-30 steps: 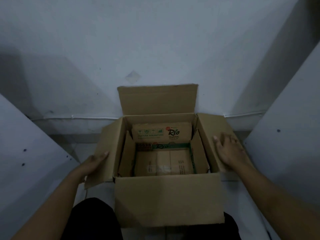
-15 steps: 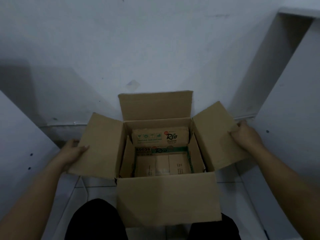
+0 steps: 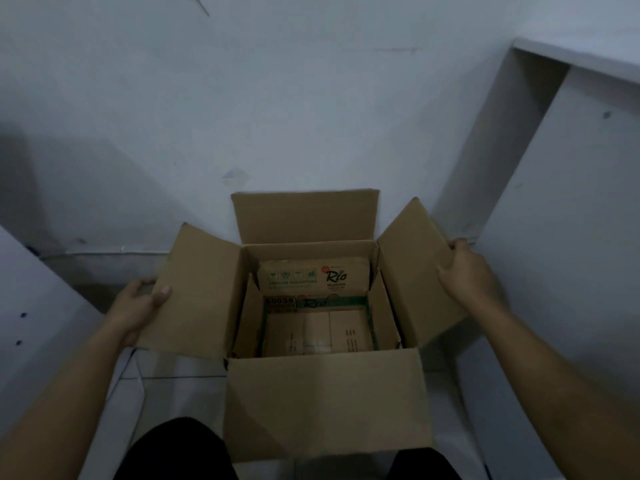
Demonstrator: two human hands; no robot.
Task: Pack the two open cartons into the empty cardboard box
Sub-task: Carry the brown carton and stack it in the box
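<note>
Head view looks down on the cardboard box point(image 3: 325, 403) standing open on the floor point(image 3: 173, 393) between my knees. Inside it sits an open carton point(image 3: 317, 327) printed "Rio"; whether a second one is nested there I cannot tell. My left hand point(image 3: 138, 306) pinches the left flap point(image 3: 194, 292), its fingers point(image 3: 162, 293) closed on the edge. My right hand point(image 3: 462, 268) grips the right flap point(image 3: 412, 271) likewise.
</note>
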